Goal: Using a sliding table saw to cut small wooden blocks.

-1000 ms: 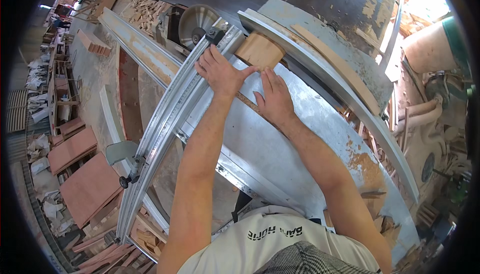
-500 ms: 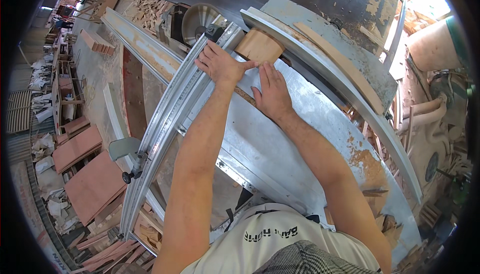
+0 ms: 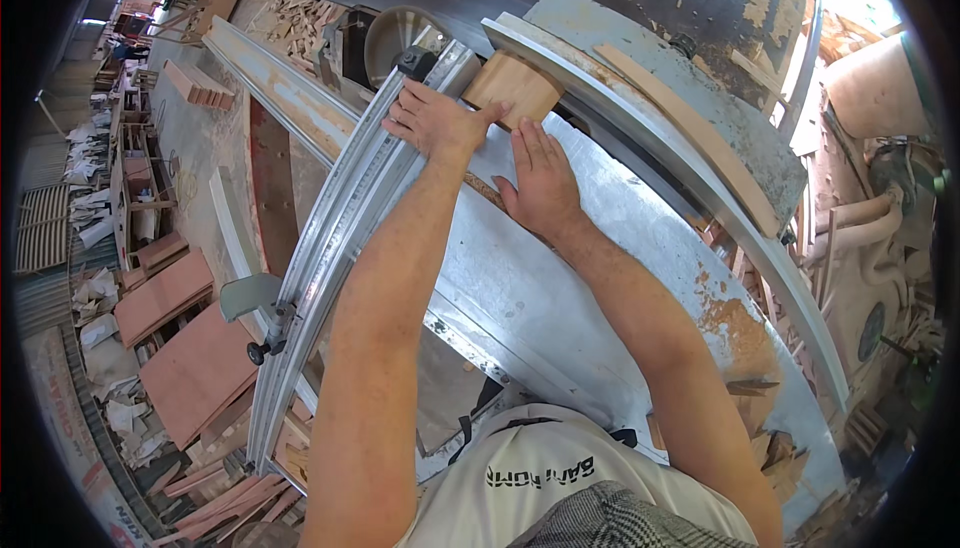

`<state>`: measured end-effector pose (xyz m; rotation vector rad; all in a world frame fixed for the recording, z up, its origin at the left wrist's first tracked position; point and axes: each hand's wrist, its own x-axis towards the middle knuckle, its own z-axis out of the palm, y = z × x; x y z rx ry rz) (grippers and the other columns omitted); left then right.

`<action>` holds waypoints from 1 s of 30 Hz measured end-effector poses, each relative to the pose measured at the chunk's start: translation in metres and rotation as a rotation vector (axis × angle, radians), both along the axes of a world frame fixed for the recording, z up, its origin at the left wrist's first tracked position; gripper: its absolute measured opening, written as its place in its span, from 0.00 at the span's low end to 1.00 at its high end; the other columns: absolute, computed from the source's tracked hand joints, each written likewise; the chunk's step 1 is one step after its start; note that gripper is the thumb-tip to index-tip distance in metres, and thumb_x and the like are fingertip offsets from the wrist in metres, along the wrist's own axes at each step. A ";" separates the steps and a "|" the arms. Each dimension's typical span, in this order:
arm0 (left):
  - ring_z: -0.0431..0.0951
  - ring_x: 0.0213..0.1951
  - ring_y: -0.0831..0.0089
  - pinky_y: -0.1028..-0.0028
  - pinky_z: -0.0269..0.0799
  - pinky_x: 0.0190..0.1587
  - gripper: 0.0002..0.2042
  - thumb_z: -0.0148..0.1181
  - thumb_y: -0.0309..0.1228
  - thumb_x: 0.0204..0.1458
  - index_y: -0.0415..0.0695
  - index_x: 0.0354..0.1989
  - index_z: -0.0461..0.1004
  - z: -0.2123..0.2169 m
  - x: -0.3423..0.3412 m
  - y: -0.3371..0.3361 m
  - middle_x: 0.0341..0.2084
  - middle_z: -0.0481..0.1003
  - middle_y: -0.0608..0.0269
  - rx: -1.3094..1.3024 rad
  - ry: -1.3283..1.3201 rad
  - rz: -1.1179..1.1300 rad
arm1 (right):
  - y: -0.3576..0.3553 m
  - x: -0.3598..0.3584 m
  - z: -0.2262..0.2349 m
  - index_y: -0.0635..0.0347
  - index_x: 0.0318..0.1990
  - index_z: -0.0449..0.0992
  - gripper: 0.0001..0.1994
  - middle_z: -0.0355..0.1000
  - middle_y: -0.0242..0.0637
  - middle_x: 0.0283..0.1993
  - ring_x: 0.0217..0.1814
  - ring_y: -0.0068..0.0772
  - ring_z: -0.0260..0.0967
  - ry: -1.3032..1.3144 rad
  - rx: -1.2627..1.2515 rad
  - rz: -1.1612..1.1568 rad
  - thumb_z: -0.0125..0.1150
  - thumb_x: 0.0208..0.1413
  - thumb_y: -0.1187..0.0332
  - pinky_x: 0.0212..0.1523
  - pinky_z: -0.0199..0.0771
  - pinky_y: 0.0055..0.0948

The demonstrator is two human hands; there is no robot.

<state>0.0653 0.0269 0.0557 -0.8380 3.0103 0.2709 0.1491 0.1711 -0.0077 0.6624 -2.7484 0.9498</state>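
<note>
A short, light-brown wood block [image 3: 515, 88] lies flat on the grey metal saw table [image 3: 540, 288], between the ribbed aluminium fence [image 3: 345, 203] on the left and a long curved-looking metal fence [image 3: 700, 173] on the right. My left hand [image 3: 440, 126] rests its outstretched fingers over the aluminium fence, its thumb reaching onto the block. Just right of it, my right hand [image 3: 545, 178] lies flat, fingers extended and tips at the block's near edge. A black stop [image 3: 417, 63] sits on the fence beyond my left fingers.
A round metal disc [image 3: 400, 43] stands beyond the aluminium fence. A thin wood strip [image 3: 690, 138] lies along the right fence. Reddish boards [image 3: 195, 373] are stacked at the left, and wood offcuts [image 3: 215, 508] litter the lower left.
My left thumb has shifted from the block's near edge onto its top. The block and both hands have moved slightly left in the picture.
</note>
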 end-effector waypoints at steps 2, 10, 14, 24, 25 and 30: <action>0.44 0.74 0.42 0.43 0.24 0.75 0.77 0.78 0.68 0.26 0.26 0.73 0.37 0.009 -0.003 0.004 0.70 0.52 0.35 0.029 -0.046 0.011 | 0.006 -0.004 0.002 0.76 0.68 0.60 0.40 0.56 0.62 0.74 0.77 0.58 0.53 0.005 -0.019 0.016 0.69 0.53 0.60 0.77 0.52 0.48; 0.42 0.75 0.45 0.45 0.23 0.76 0.76 0.78 0.68 0.26 0.28 0.74 0.37 0.009 -0.003 0.007 0.73 0.50 0.38 0.017 -0.067 0.052 | 0.005 -0.003 -0.001 0.76 0.68 0.60 0.41 0.55 0.62 0.74 0.78 0.58 0.52 0.002 -0.008 0.025 0.69 0.53 0.58 0.78 0.50 0.48; 0.41 0.76 0.45 0.44 0.23 0.76 0.77 0.78 0.68 0.26 0.28 0.74 0.37 0.015 -0.008 0.010 0.73 0.49 0.38 0.042 -0.128 0.080 | 0.006 -0.004 0.000 0.76 0.68 0.60 0.40 0.53 0.62 0.75 0.79 0.57 0.50 -0.021 0.014 0.021 0.68 0.54 0.57 0.78 0.48 0.48; 0.39 0.77 0.45 0.43 0.22 0.75 0.78 0.78 0.68 0.26 0.29 0.75 0.35 0.018 -0.014 0.011 0.74 0.47 0.38 0.024 -0.189 0.097 | 0.005 -0.007 0.002 0.77 0.68 0.60 0.41 0.54 0.61 0.75 0.79 0.56 0.50 -0.034 -0.005 0.026 0.69 0.54 0.57 0.78 0.48 0.47; 0.39 0.77 0.45 0.43 0.22 0.75 0.78 0.78 0.68 0.26 0.29 0.75 0.35 0.017 -0.013 0.011 0.74 0.47 0.38 0.025 -0.192 0.098 | 0.005 -0.006 0.002 0.77 0.68 0.60 0.41 0.54 0.61 0.74 0.79 0.56 0.50 -0.035 -0.009 0.027 0.69 0.54 0.57 0.78 0.48 0.48; 0.38 0.77 0.46 0.43 0.23 0.75 0.78 0.78 0.69 0.25 0.30 0.75 0.34 0.014 -0.013 0.009 0.75 0.46 0.38 0.030 -0.180 0.097 | 0.004 -0.007 0.001 0.76 0.67 0.61 0.41 0.55 0.61 0.74 0.78 0.56 0.51 -0.035 -0.027 0.030 0.70 0.53 0.57 0.78 0.49 0.48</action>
